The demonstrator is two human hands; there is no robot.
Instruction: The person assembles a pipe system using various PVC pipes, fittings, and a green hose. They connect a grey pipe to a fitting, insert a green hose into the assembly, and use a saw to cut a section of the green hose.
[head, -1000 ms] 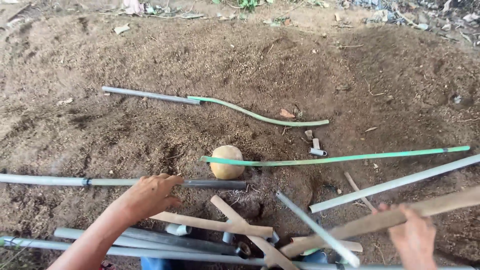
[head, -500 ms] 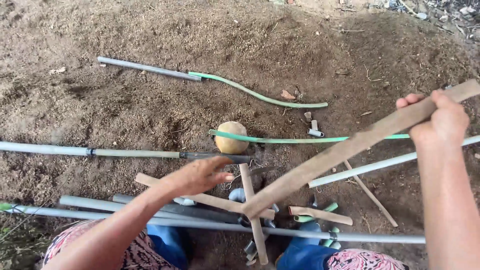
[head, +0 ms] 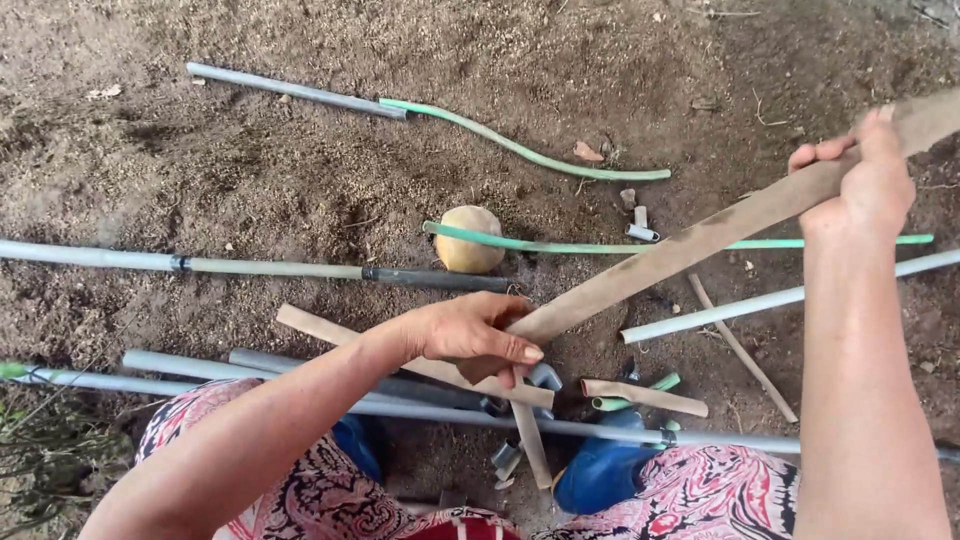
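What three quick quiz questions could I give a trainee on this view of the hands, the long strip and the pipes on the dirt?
1. True or false: both hands grip the same long brown strip.
2. Which hand holds the strip's higher end? A) right hand B) left hand
3. What round object lies on the soil, and what touches it?

Key
1. True: one hand is at each end of it.
2. A; the left hand grips the lower end, over the crossed sticks.
3. A tan ball; the thin green pipe runs across its top.
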